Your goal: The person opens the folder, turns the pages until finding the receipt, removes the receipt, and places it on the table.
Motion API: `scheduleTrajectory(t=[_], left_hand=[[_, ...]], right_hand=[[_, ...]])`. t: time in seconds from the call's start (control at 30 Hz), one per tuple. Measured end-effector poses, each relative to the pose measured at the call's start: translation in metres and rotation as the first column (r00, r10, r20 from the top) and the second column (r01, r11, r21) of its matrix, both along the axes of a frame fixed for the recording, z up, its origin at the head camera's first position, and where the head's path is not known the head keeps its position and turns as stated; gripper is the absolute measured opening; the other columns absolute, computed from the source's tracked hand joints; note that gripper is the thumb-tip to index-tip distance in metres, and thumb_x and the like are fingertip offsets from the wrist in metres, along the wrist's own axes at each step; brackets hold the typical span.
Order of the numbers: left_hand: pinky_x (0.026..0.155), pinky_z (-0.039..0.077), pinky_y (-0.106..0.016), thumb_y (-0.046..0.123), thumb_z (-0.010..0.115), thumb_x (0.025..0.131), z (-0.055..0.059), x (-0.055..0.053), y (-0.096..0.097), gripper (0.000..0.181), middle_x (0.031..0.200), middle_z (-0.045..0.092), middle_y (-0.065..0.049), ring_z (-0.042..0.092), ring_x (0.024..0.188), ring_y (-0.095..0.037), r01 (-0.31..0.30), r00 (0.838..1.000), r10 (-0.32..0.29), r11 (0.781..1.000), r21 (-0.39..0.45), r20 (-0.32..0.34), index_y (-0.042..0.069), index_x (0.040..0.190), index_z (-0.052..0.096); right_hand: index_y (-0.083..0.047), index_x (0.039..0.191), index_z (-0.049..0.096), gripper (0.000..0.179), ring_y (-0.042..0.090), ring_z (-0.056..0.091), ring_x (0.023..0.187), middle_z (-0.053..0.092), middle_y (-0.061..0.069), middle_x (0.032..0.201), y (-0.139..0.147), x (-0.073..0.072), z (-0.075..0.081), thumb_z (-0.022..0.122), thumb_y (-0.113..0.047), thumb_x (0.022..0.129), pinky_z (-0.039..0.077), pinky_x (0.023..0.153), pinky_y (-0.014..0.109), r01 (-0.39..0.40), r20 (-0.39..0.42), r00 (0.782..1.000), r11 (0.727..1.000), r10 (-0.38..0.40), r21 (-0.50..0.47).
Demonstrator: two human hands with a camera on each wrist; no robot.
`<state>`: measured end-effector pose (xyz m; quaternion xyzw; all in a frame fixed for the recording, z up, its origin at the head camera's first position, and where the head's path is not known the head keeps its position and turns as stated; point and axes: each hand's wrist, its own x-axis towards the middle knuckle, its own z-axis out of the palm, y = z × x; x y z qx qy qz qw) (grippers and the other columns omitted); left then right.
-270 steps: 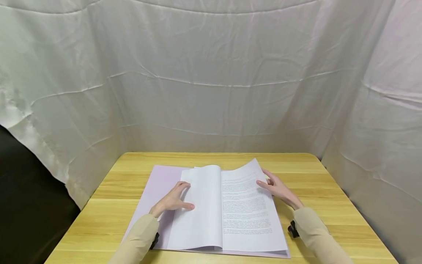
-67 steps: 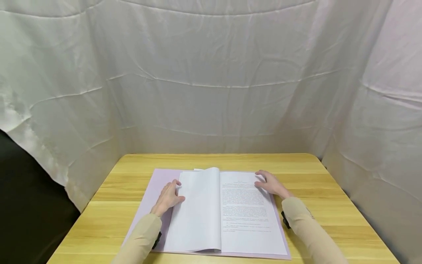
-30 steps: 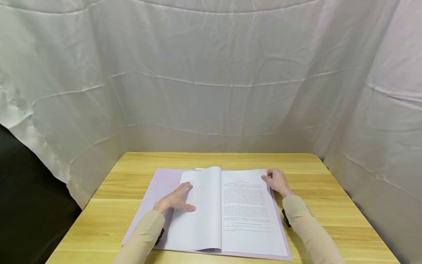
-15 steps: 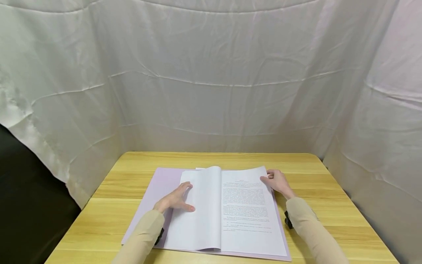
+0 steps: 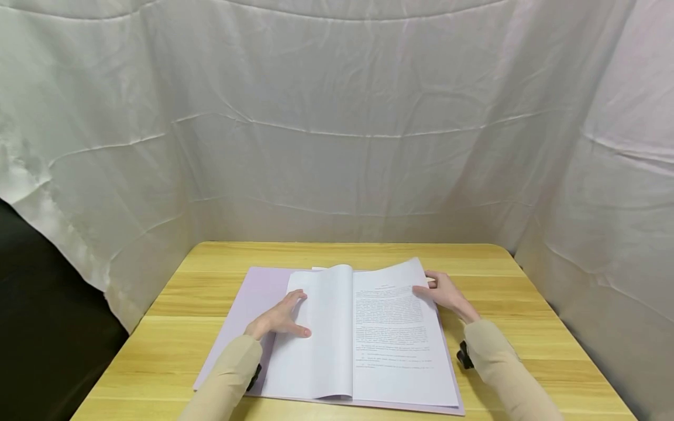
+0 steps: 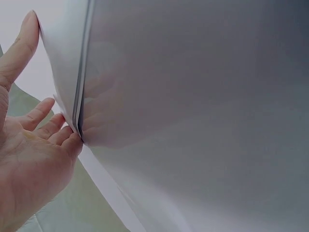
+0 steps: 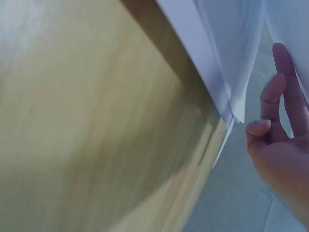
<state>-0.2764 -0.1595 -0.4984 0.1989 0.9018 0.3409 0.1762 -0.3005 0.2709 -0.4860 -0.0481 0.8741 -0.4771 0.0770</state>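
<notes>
Nearby, a person's right hand point(image 5: 446, 293) pinches a printed page point(image 5: 392, 327) by its raised edge; the left hand point(image 5: 278, 318), fingers spread wide, touches a blank sheet point(image 5: 326, 339).

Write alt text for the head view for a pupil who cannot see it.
A person's right hand holds up the far right corner of a printed page; the left hand touches the blank page beside it. Beneath lies an open lilac folder on a wooden table.
</notes>
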Motion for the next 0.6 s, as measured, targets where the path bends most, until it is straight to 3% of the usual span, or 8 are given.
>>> scheduleTrajectory(t=[0.17, 0.43, 0.6], left_hand=[[0.120, 0.027, -0.066, 0.029, 0.088, 0.076, 0.000, 0.001, 0.000, 0.099, 0.163, 0.020, -0.029, 0.022, 0.151, -0.050, 0.001, 1.000, -0.001, 1.000, 0.006, -0.003, -0.005, 0.150, 0.032], [0.119, 0.026, -0.068, 0.031, 0.088, 0.077, 0.000, 0.001, -0.002, 0.103, 0.164, 0.018, -0.031, 0.020, 0.151, -0.051, 0.024, 1.000, -0.024, 0.999, 0.030, -0.013, -0.006, 0.153, 0.027], [0.120, 0.025, -0.068, 0.033, 0.087, 0.077, -0.002, 0.000, -0.003, 0.107, 0.164, 0.017, -0.031, 0.019, 0.151, -0.051, 0.029, 0.999, -0.028, 0.999, 0.039, -0.024, -0.007, 0.154, 0.025]], right_hand=[[0.003, 0.149, 0.039, 0.065, 0.021, 0.074, 0.076, 0.074, 0.024, 0.106, -0.001, 0.008, 0.005, 0.068, -0.022, 0.096, 0.062, 0.063, 0.034, -0.047, 0.046, 0.998, 0.996, 0.051, -0.079], [-0.001, 0.151, 0.035, 0.065, 0.027, 0.076, 0.075, 0.074, 0.024, 0.103, -0.004, 0.019, 0.011, 0.066, -0.023, 0.098, 0.063, 0.061, 0.041, -0.159, 0.029, 0.986, 0.979, 0.164, -0.129], [-0.007, 0.156, 0.027, 0.069, 0.028, 0.077, 0.079, 0.073, 0.026, 0.111, -0.006, 0.024, 0.013, 0.064, -0.024, 0.100, 0.064, 0.065, 0.043, -0.217, 0.049, 0.973, 0.963, 0.227, -0.162]])
